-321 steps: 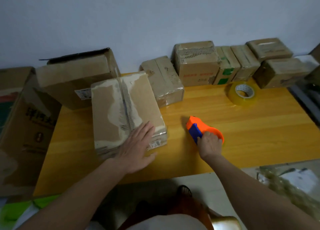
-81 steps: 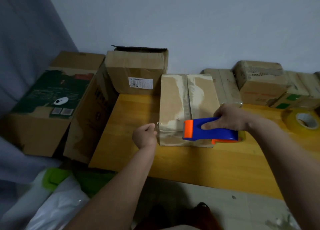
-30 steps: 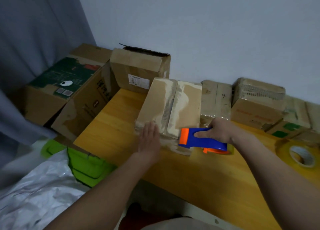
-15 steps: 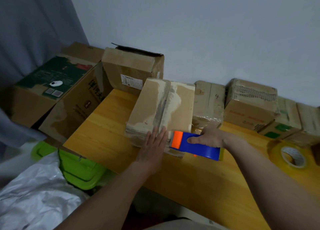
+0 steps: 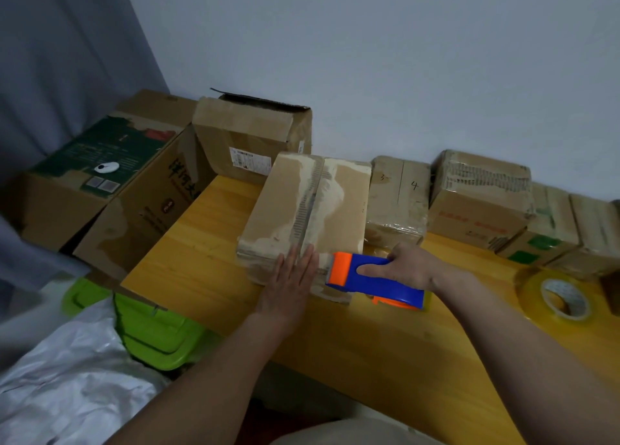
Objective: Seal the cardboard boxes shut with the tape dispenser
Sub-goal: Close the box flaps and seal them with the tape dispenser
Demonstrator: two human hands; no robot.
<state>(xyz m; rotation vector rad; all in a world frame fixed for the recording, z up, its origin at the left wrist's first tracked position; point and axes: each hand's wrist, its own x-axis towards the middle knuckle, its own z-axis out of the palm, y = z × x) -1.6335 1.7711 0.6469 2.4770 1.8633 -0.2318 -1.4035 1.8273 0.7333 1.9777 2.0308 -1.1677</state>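
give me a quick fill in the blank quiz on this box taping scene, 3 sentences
1. The right hand grips the blue and ____ tape dispenser.
2. The left hand lies flat on the near end of the cardboard ____.
3. A spare roll of tape lies on the wooden ____.

Missing words: orange; box; table

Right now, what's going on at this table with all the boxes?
A person is taping a cardboard box shut on a wooden table. The left hand lies flat on the box's near end, over the centre seam. The right hand grips a blue and orange tape dispenser held against that end. A spare tape roll lies to the right.
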